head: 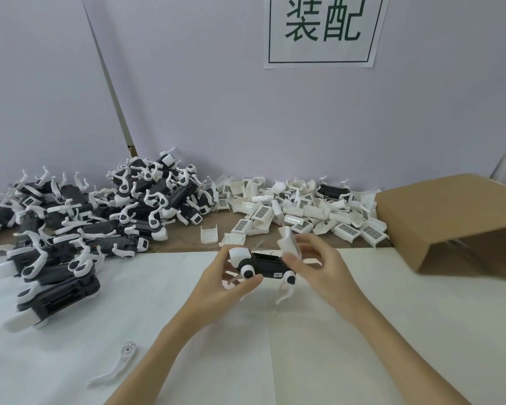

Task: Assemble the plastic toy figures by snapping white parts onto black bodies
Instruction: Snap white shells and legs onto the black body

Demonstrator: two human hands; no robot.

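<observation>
Fingers of left hand [216, 280] curl round black plastic toy body w/ white legs [265, 266], held steady above white tabletop [362, 361]; right hand [316, 266] pinches white plastic cover shell [288, 241], tilted over body, prob. to snap on. Loose white covers pile [304, 211] behind, within reach.

You face a pale lavender wall [187, 83] with a white paper sign [323, 30] in green characters. Your brown table [184, 238] carries a white sheet [158, 287]. A cardboard box [450, 217] lies right. Light is even.
</observation>
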